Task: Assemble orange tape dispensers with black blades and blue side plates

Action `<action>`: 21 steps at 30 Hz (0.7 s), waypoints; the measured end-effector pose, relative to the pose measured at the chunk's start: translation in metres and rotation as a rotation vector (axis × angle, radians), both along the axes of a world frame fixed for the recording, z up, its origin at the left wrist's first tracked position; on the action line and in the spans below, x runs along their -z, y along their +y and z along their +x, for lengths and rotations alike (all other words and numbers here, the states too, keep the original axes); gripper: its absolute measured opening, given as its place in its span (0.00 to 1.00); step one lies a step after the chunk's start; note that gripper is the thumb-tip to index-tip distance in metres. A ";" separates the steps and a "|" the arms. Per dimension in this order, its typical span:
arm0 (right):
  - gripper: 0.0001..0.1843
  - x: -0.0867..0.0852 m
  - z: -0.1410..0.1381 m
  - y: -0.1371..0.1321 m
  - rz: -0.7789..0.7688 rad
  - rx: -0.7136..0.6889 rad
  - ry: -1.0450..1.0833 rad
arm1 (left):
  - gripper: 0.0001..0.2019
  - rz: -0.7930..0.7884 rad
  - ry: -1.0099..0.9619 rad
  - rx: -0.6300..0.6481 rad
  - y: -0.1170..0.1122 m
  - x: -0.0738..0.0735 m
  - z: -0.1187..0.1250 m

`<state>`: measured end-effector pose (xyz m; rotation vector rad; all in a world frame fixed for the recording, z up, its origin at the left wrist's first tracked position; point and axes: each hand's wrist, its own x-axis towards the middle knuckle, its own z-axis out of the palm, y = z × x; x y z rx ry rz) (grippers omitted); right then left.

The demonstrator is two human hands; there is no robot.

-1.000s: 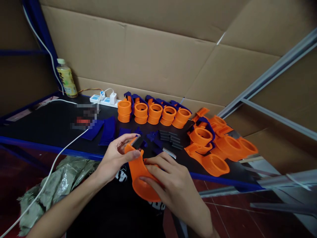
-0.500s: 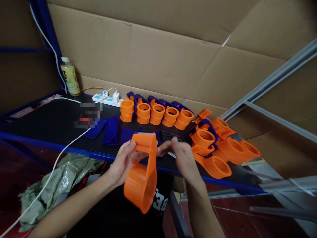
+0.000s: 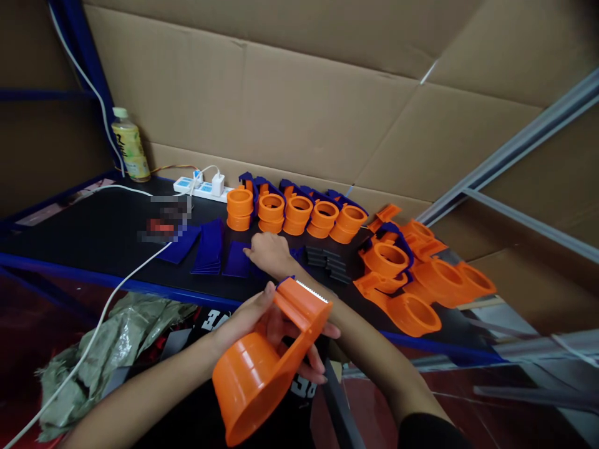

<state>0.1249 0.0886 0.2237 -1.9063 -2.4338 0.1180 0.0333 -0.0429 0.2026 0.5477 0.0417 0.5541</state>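
Orange dispenser frame: the frame [image 3: 253, 380] is in front of me, off the table, tilted, its wide ring at lower left and a toothed metal strip [image 3: 312, 291] along its upper end.
Left hand: my left hand [image 3: 253, 312] holds this frame, thumb by the upper end, other fingers partly hidden behind it.
Right hand: my right hand [image 3: 272, 252] is over the black table [image 3: 107, 227], its forearm passing behind the frame; the fingertips are hidden, so I cannot tell whether they grip anything.
Beside my right hand: dark blue plates [image 3: 208, 246] to the left, black strips [image 3: 327, 262] to the right.
Back row: orange-and-blue dispensers [image 3: 298, 215] standing side by side.
Table's right end: more orange frames [image 3: 414, 313], clustered together.
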 end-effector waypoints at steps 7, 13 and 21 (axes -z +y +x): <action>0.14 -0.005 0.003 0.008 0.085 0.056 0.084 | 0.29 -0.080 -0.059 -0.156 0.013 -0.012 -0.007; 0.13 -0.030 0.030 0.008 0.317 0.033 0.453 | 0.26 -0.043 -0.010 -0.429 0.017 -0.016 -0.019; 0.07 -0.055 0.070 -0.058 0.581 -0.213 0.842 | 0.12 0.116 0.058 -0.930 0.029 -0.002 -0.015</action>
